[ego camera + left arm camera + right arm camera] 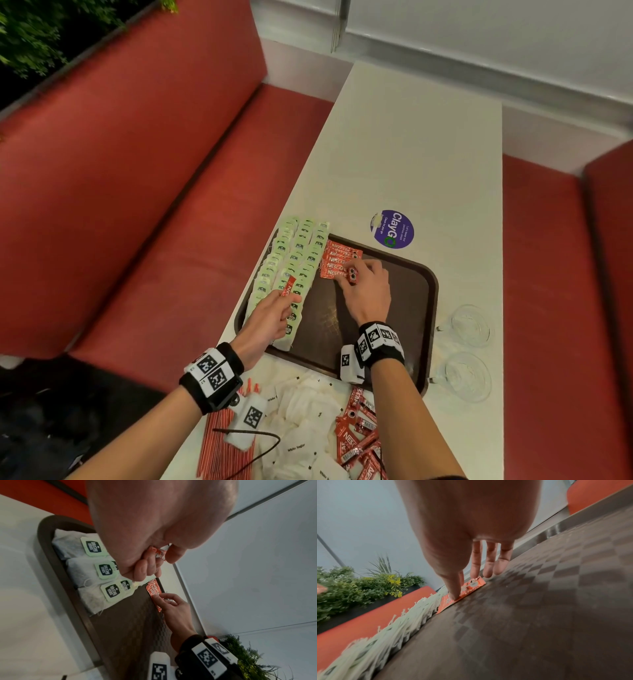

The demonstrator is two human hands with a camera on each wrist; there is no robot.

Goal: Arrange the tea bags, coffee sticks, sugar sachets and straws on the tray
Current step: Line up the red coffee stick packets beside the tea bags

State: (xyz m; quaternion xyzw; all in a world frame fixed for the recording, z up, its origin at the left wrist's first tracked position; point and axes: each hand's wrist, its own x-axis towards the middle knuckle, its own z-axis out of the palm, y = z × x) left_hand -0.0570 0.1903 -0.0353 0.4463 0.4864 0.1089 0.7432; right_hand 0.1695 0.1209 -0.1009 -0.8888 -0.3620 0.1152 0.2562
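On the brown tray at the desk's near left edge, green-tagged tea bags lie in rows along the tray's left side; a short row of red coffee sticks sits just beside them at the tray's far left corner; right hand, grip spread, fingers straight, fingertips pressing down on the nearest stick of that row; left hand hovers over the tea bags, grip pinching one coffee stick between thumb and curled fingers; remaining bare tray floor lies right of the sticks; at the desk's near edge, off the tray, lie red-striped straws, a heap of white sugar sachets and loose coffee sticks; two clear glass cups stand along the desk's right edge, just beside the tray; a round purple sticker sits beyond the tray's far edge.
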